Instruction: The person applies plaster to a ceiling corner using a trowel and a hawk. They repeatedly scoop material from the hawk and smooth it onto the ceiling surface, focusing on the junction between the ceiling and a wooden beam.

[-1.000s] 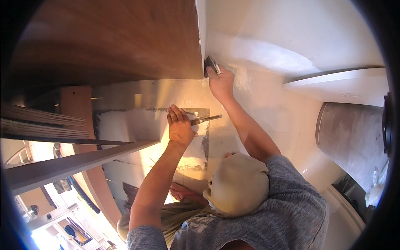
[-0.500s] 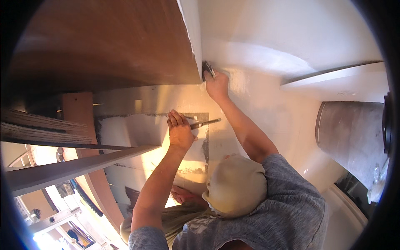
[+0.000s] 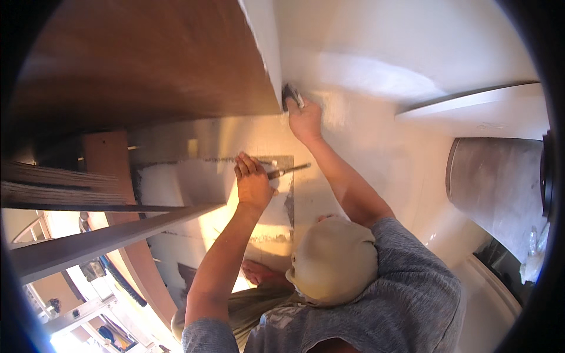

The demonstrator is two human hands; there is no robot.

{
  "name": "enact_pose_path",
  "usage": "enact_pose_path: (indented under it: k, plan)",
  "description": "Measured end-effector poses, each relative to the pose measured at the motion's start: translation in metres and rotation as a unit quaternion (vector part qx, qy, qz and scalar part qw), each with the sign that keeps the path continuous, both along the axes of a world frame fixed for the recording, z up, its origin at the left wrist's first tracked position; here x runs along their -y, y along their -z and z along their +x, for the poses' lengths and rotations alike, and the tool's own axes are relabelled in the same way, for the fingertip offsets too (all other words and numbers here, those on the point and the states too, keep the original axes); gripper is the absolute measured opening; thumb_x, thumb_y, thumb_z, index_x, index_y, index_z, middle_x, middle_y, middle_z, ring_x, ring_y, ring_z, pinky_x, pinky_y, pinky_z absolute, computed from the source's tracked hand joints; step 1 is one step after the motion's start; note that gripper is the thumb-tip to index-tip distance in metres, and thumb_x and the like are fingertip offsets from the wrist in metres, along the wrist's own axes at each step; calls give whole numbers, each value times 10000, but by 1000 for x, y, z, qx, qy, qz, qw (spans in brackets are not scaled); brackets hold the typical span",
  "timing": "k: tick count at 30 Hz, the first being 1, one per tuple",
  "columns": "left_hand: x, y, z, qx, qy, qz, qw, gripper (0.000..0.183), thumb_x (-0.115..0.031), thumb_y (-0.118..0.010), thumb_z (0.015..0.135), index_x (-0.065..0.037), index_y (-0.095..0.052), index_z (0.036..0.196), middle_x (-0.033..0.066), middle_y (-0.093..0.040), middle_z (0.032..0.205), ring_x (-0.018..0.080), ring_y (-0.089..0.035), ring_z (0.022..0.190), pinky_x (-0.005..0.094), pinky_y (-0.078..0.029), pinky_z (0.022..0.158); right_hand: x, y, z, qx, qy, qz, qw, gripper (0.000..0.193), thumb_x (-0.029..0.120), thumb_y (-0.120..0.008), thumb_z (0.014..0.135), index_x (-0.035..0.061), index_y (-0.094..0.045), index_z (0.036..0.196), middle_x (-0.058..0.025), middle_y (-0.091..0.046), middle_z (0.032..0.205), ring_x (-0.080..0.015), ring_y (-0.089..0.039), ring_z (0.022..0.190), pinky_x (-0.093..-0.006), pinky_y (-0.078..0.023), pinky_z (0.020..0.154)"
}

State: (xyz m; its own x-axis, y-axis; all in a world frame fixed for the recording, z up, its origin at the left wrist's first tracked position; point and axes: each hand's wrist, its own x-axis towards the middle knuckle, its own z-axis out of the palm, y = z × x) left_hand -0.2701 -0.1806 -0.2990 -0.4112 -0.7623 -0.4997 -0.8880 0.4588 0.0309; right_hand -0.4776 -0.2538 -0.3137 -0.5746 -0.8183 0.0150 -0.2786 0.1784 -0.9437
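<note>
My right hand [image 3: 306, 120] is closed round a dark flat tool with a pale edge [image 3: 289, 97]. That tool is pressed against the pale smooth surface [image 3: 359, 147], right beside the lower corner of a large brown panel [image 3: 159, 59]. What kind of tool it is, I cannot make out. Lower and to the left, my left hand [image 3: 254, 185] leans on a rough-edged patch [image 3: 194, 176], its fingers stretched out. A slim tool with a dark handle and narrow blade [image 3: 292, 169] sticks out to the right from under its palm and thumb.
A grey bar [image 3: 118, 232] runs in from the left towards my left forearm. Brown boards [image 3: 109, 159] stand behind it. On the right are a white curved ledge [image 3: 477, 115] and a grey curved panel [image 3: 494, 176]. A person's capped head [image 3: 334, 262] covers the lower middle.
The view has shifted slightly, so most things sit a little higher. The dark tool in my right hand looks slightly turned at the panel's corner. My left hand keeps its place on the patch.
</note>
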Motion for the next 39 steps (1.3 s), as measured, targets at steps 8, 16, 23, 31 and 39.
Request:
enact_pose_path:
  k: [8,16,23,31,39]
  plan:
    - [-14,-2,5,8,-3,21,1000,1307,-501,-946,675,233,-269,1519,486,-217,1596,589,-224,1533,582,-263,1266,-11,10,4,-16,-2,-5,1000,199,188,-674,958,-2,-733,953,-263,-661,766,-440,-655,699,-459,-516,663]
    - [-10,5,14,-8,-9,1,1000,1316,-499,-945,683,226,-245,1529,489,-201,1597,596,-210,1532,579,-263,1265,-17,-10,10,39,-32,14,999,247,160,-702,965,-38,-735,1109,-195,-715,778,-210,-648,688,-378,-525,708]
    - [3,2,7,-4,-7,-10,1000,1298,-510,-938,687,229,-265,1515,485,-221,1590,579,-231,1532,576,-273,1262,0,-42,7,59,-14,-50,997,222,172,-688,957,-23,-747,1045,-240,-684,766,-353,-641,655,-422,-519,648]
    - [-5,-2,7,22,-13,7,1000,1297,-502,-944,677,204,-268,1529,456,-226,1608,568,-227,1538,555,-268,1271,-2,-43,9,30,-33,2,999,248,195,-680,976,-48,-728,973,-228,-657,700,-290,-627,601,-410,-499,625]
    - [-12,4,2,14,9,-2,1000,1281,-507,-945,668,195,-301,1526,462,-237,1601,563,-248,1532,549,-264,1272,-6,-7,-2,-54,-28,-45,997,203,165,-673,966,-28,-720,926,-264,-636,711,-417,-627,618,-425,-495,589]
